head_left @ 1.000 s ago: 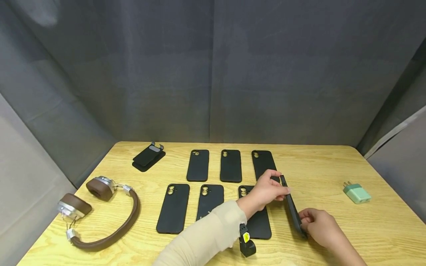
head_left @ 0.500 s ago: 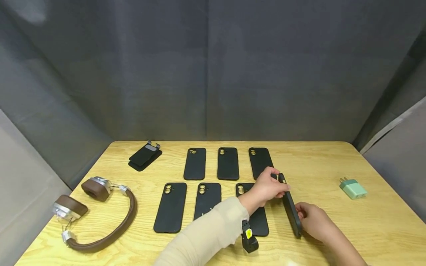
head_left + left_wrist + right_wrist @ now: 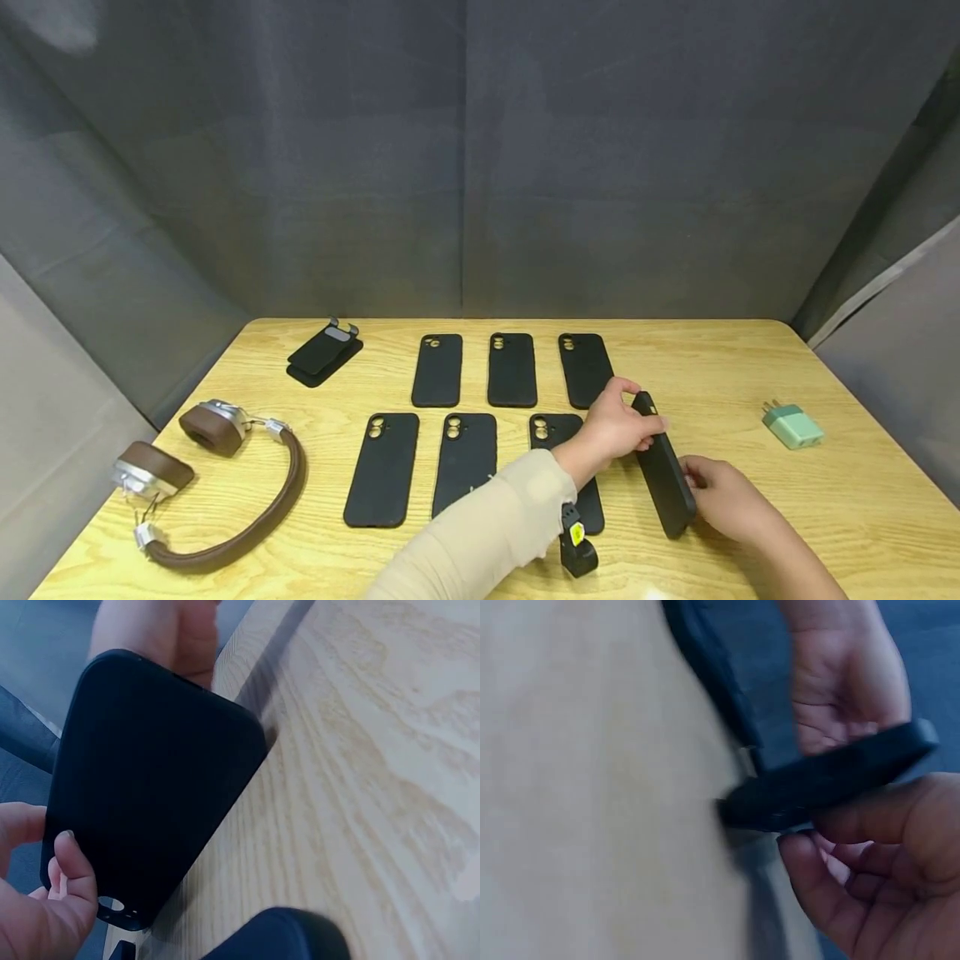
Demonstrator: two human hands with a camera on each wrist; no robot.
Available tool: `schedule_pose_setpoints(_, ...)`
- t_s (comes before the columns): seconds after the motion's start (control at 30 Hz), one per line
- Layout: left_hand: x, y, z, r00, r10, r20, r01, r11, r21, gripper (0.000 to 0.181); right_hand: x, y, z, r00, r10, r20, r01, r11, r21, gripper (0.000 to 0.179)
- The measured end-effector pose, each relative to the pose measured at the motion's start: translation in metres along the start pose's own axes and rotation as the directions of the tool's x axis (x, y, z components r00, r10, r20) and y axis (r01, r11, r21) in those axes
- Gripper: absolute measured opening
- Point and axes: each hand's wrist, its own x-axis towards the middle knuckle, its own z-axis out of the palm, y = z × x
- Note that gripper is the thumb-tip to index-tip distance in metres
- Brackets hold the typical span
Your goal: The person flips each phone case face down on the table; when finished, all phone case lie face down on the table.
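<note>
A black phone case (image 3: 665, 475) stands tilted on its long edge on the wooden table, right of the other cases. Its camera-hole end is pinched between thumb and fingers of my left hand (image 3: 617, 423), whose arm wears a beige sleeve. At the near end, my right hand (image 3: 726, 498) holds the edge from the right side. In the left wrist view the case's broad flat side (image 3: 150, 765) faces the camera, partly hiding the other hand behind it. The right wrist view is blurred; thumb and curled fingers (image 3: 825, 892) meet the case's end (image 3: 825, 784) there.
Black phone cases lie in two rows: a far row (image 3: 512, 371) and a near row (image 3: 381, 469), partly covered by my left arm. Brown headphones (image 3: 281, 492) and a black folding stand (image 3: 322, 354) are at left. A green charger plug (image 3: 795, 427) lies at right.
The held case has turned from nearly edge-on to showing more of its broad side. My left hand has shifted slightly right with its top end. The head view has shifted a little.
</note>
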Motion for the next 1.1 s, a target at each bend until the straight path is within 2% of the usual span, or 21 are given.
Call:
schedule_pose_setpoints(0.13,0.001,-0.001,0.002,1.000,0.002,-0.011,-0.002,1.000,-0.002,0.039,-0.007,-0.008,-0.011,0.997,0.067,-0.032,-0.064,0.993,0.098,0.033)
schedule_pose_setpoints(0.23,0.001,-0.002,0.002,1.000,0.005,-0.008,-0.005,1.000,-0.005,0.039,-0.015,-0.019,-0.016,0.992,0.105,-0.068,-0.096,0.987,0.126,0.040)
schedule_pose_setpoints(0.4,0.002,-0.003,0.001,1.000,0.012,-0.005,-0.012,1.000,-0.016,0.039,-0.019,-0.033,-0.015,0.992,0.105,-0.074,-0.098,0.991,0.092,0.047)
schedule_pose_setpoints(0.63,0.001,-0.003,0.001,1.000,-0.002,-0.011,0.002,1.000,-0.006,0.039,-0.019,-0.035,-0.009,0.988,0.137,-0.067,-0.135,0.990,0.026,0.054)
schedule_pose_setpoints(0.87,0.004,-0.007,-0.001,1.000,-0.003,0.016,0.003,1.000,0.000,0.040,-0.018,-0.036,-0.009,0.986,0.138,-0.092,-0.140,0.990,-0.008,0.047)
schedule_pose_setpoints(1.1,0.007,-0.012,-0.003,0.999,-0.031,0.029,0.031,1.000,0.004,0.041,-0.019,-0.035,-0.010,0.984,0.133,-0.120,-0.133,0.991,0.005,0.043)
